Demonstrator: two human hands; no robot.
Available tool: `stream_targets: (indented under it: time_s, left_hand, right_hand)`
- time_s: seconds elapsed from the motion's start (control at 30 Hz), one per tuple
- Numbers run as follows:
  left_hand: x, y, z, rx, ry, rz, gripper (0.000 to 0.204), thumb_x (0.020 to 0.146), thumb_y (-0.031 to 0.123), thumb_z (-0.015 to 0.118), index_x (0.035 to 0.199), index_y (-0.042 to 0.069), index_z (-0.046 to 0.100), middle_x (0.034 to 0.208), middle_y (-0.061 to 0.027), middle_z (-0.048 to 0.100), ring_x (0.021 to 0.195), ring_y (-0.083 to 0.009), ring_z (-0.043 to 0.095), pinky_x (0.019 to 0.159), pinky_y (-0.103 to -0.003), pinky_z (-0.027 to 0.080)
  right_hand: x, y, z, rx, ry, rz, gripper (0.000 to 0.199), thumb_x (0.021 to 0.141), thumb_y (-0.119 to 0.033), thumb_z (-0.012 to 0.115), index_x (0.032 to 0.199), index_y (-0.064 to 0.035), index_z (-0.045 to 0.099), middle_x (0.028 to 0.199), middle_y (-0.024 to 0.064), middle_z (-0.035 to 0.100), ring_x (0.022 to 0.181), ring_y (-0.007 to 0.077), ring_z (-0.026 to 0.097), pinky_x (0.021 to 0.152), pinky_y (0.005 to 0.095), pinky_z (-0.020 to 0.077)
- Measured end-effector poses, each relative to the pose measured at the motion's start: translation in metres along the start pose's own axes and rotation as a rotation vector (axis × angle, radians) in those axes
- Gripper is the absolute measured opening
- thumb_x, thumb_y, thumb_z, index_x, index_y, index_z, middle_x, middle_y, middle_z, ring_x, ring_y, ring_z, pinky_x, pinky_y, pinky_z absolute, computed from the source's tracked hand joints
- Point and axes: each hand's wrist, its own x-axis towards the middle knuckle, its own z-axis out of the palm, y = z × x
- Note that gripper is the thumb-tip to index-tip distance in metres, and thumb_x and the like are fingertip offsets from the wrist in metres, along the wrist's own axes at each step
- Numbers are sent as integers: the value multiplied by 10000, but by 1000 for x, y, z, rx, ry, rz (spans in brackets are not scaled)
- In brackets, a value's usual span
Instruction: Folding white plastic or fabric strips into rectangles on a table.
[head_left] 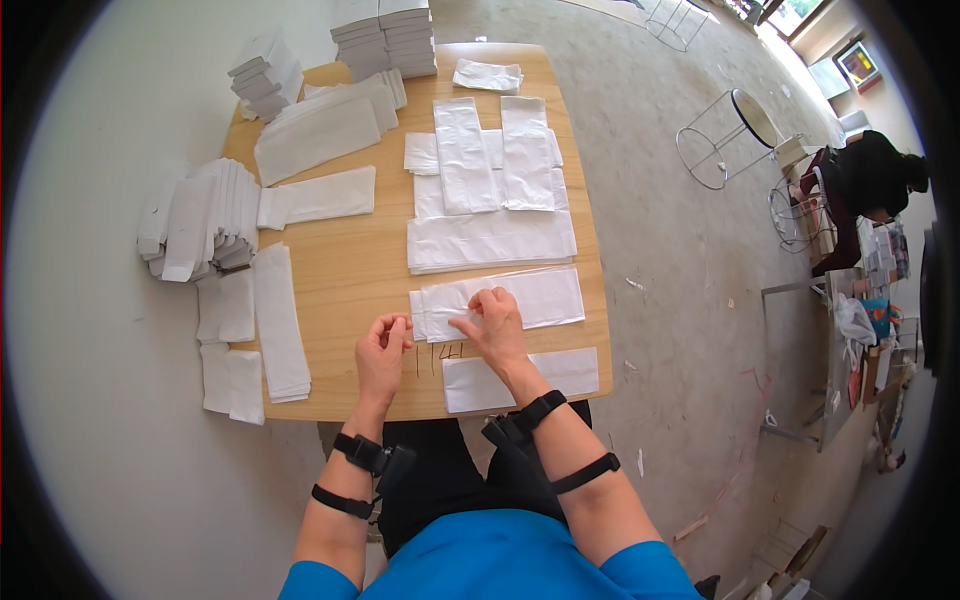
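Note:
A small stack of flat white paper sleeves [545,300] lies crosswise near the front of the wooden table, its left ends slightly staggered. My right hand [495,328] is over this stack with its fingers bent, the thumb standing apart from them and no sleeve visibly gripped. Just beyond the stack's left end, my left hand [380,355] has its thumb and fingers drawn together; whether anything thin is between them cannot be made out. Closer to me, another white sleeve [560,372] lies partly behind my right wrist. Dark handwritten marks show on the wood between my hands.
Farther back, more sleeves [490,243] lie in overlapping layers. Folded white pieces [215,215] crowd the table's left edge by the wall, and tall white stacks [385,40] stand at the far left. A round stool [752,118] and a seated person [860,185] are off to the right.

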Motion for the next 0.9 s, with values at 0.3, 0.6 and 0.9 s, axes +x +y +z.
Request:
stream_targets:
  time_s: [0.3,0.6,0.9]
  left_hand:
    - [11,-1,15,-43,15,-3,217,966,210,592,993,6,660,857,-16,670,648,-57,555,599,-198,460]
    - [36,20,54,497,81,-105,270,891,253,673,841,-12,654,735,-55,603,639,-118,559,599,-271,456]
    - [-46,108,21,-495,-326,-31,135,1002,162,527,1073,60,579,1013,-4,645,906,-66,595,783,-245,487]
  right_hand:
    - [2,9,0,94,-18,7,119,768,-24,694,801,-27,580,813,148,560,844,352,552,757,432,453]
    - [-3,-36,-37,199,-152,271,236,834,-227,719,883,-25,610,920,161,607,919,315,591,770,398,476]
    - [-16,-20,-51,2029,76,595,505,936,-368,625,1282,-23,496,1232,108,607,1114,221,600,992,372,480]
